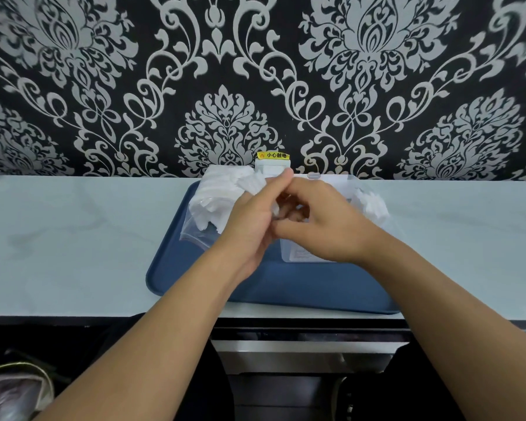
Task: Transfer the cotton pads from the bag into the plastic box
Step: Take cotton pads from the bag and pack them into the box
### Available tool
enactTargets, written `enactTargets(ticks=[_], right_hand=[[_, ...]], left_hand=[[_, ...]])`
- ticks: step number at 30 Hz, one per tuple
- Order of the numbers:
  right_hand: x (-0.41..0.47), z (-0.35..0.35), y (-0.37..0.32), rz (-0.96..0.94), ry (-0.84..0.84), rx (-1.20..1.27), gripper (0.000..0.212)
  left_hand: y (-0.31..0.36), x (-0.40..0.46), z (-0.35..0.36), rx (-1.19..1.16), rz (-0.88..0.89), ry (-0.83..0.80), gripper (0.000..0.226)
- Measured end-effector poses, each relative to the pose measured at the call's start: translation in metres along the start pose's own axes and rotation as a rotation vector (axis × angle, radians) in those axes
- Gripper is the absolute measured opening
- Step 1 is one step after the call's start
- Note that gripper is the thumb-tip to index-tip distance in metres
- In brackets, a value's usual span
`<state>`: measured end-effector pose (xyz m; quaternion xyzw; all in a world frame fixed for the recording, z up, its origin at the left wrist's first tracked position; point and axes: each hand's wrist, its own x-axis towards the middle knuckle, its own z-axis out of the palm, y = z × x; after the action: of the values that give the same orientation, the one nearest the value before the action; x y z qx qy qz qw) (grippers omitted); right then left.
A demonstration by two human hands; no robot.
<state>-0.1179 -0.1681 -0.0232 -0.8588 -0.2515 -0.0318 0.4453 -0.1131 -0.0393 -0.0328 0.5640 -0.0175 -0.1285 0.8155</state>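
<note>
While both my hands meet over the middle of the blue tray (195,287), the head camera looks down on them from above. My left hand (249,220) comes in from the lower left, its thumb raised toward the wall and its fingers curled inward around something white; only a sliver of that white shows between the two hands, so I take it for cotton pads but cannot see how many. My right hand (325,223) reaches across from the right, its fingers (295,205) bent and pinching at the same white bit, touching my left hand.

Behind my left hand lies the clear bag (201,220), slumped on the left part of the tray with its mouth toward me, and a heap of white cotton pads (219,192) still fills it. To the right, mostly hidden by my right hand and wrist, stands the clear plastic box (304,253), also on the tray; more white pads (371,205) show at its far right side, though whether they lie fully inside I cannot tell.

The tray rests on a pale counter (73,232), its near edge overhanging slightly. At the back, touching the patterned black-and-silver wall (255,71), a small white outlet (272,167) wears a yellow sticker (273,155).
</note>
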Motion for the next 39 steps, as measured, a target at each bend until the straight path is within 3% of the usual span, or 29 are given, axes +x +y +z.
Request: enactTargets(ticks=[2, 5, 7, 8, 10, 12, 16, 20, 26, 29, 31, 34, 37, 39], right_hand=[[-0.003, -0.015, 0.002, 0.042, 0.007, 0.198, 0.021], [-0.007, -0.049, 0.01, 0.056, 0.249, 0.199, 0.038], [-0.009, -0.06, 0.016, 0.13, 0.128, 0.179, 0.06], [-0.009, -0.06, 0.019, 0.167, 0.019, 0.186, 0.06], [-0.012, -0.059, 0.022, 0.209, -0.1, 0.256, 0.038], [-0.013, -0.063, 0.021, 0.226, -0.043, 0.331, 0.025], [-0.008, -0.073, 0.026, 0.244, 0.224, 0.245, 0.015], [-0.004, -0.075, 0.036, 0.337, 0.457, 0.218, 0.016], [-0.001, -0.078, 0.038, 0.479, 0.41, -0.067, 0.043], [0.008, -0.077, 0.044, 0.574, 0.434, -0.239, 0.046], [0.015, -0.072, 0.049, 0.657, 0.389, -0.422, 0.043], [0.018, -0.066, 0.055, 0.728, 0.353, -0.597, 0.042], [0.013, -0.064, 0.057, 0.72, 0.376, -0.726, 0.036], [0.01, -0.064, 0.057, 0.731, 0.38, -0.751, 0.035]], left_hand=[[0.003, 0.001, -0.003, 0.008, -0.019, -0.004, 0.028], [0.006, 0.001, -0.006, 0.143, -0.009, -0.09, 0.028], [0.003, 0.002, -0.002, 0.291, -0.021, -0.23, 0.032], [0.003, 0.003, 0.0, 0.356, -0.033, -0.295, 0.033], [0.004, 0.008, 0.007, 0.443, -0.027, -0.353, 0.033], [0.007, 0.016, 0.015, 0.487, 0.023, -0.318, 0.029], [0.002, 0.033, 0.026, 0.611, 0.225, -0.069, 0.024], [-0.012, 0.048, 0.032, 0.564, 0.235, 0.014, 0.022], [-0.019, 0.055, 0.037, 0.909, 0.338, -0.006, 0.035], [-0.02, 0.052, 0.03, 1.165, 0.466, 0.115, 0.039], [-0.019, 0.05, 0.026, 1.195, 0.515, 0.169, 0.031], [-0.021, 0.046, 0.022, 1.246, 0.477, 0.031, 0.011], [-0.027, 0.041, 0.021, 1.499, 0.402, -0.179, 0.026], [-0.029, 0.041, 0.022, 1.624, 0.356, -0.228, 0.038]])
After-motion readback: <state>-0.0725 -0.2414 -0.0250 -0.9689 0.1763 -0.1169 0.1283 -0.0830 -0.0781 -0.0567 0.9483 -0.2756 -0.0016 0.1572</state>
